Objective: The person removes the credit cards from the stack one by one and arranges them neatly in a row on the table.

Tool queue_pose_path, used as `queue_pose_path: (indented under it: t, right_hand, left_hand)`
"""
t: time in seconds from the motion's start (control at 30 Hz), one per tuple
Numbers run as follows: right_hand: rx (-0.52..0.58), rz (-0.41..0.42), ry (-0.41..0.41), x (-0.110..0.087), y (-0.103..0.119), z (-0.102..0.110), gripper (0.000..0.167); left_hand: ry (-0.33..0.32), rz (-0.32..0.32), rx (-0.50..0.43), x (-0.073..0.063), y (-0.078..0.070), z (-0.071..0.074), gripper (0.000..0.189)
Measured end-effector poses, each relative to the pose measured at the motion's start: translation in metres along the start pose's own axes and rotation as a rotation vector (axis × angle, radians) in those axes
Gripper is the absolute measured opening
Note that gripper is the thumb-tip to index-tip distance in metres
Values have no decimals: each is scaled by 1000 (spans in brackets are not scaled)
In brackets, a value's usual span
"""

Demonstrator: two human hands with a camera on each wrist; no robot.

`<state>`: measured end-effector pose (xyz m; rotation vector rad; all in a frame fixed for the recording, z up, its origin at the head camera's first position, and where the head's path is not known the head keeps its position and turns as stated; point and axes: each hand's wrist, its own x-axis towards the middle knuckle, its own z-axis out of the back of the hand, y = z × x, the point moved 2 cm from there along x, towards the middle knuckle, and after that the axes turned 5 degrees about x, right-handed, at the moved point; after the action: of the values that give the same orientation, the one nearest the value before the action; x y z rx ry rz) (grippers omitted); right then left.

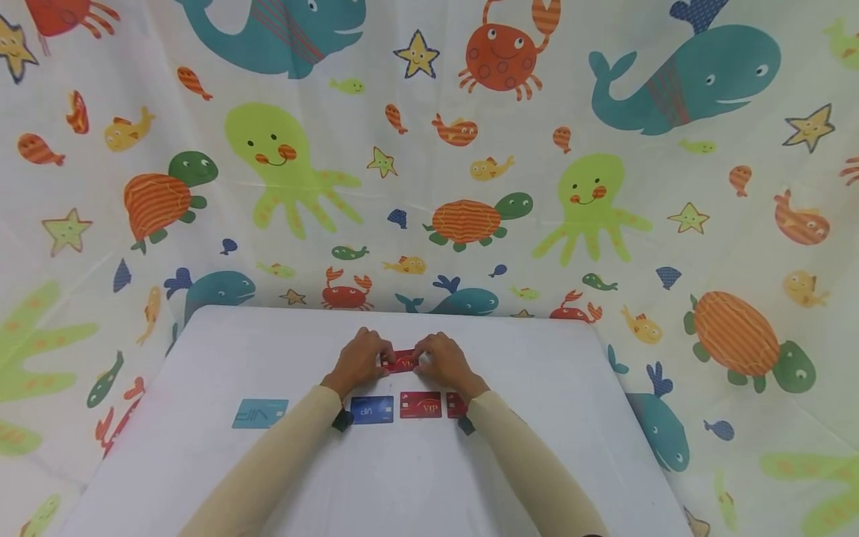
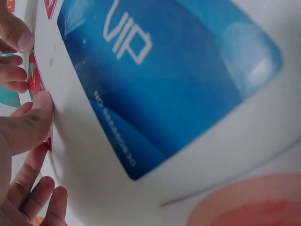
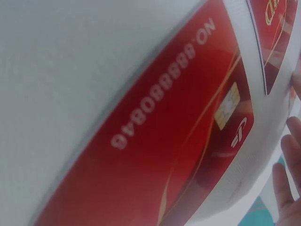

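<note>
Both hands hold one red VIP card (image 1: 403, 362) near the far side of the table. My left hand (image 1: 362, 362) pinches its left end; in the left wrist view the thumb (image 2: 40, 115) lies over the card and a finger sits beneath its edge. At the other end, the thumb and fingers of my right hand (image 1: 448, 363) grip the card. Below the hands lie a blue VIP card (image 1: 372, 410), a red VIP card (image 1: 420, 405) and another red card (image 1: 456, 405), partly hidden by the right wrist. This last card's number shows large in the right wrist view.
A light teal VIP card (image 1: 260, 413) lies farther left, partly behind the left sleeve. The white table (image 1: 550, 380) meets a hanging cloth (image 1: 416, 179) printed with sea animals at its back edge.
</note>
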<state>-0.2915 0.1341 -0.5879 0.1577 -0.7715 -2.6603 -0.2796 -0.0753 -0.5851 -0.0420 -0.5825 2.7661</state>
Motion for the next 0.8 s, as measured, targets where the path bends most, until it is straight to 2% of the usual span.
queue_pose_path:
  t: [0.13,0.4,0.7,0.8]
  right_hand:
    - [1,21,7,2,1,-1,19]
    - [16,-6,17,2,-1,0,23]
    - [-60,32,11,0,1,4,30]
    - [-57,11,8,-2,0,3,32]
  left_hand:
    - [1,-4,-15,-1,1,0,16]
    - [-25,-14,-26,-2,1,-1,16]
    - [-30,3,-39,-3,2,-1,18]
    - [-24,-6,-36,-4,2,-2,20]
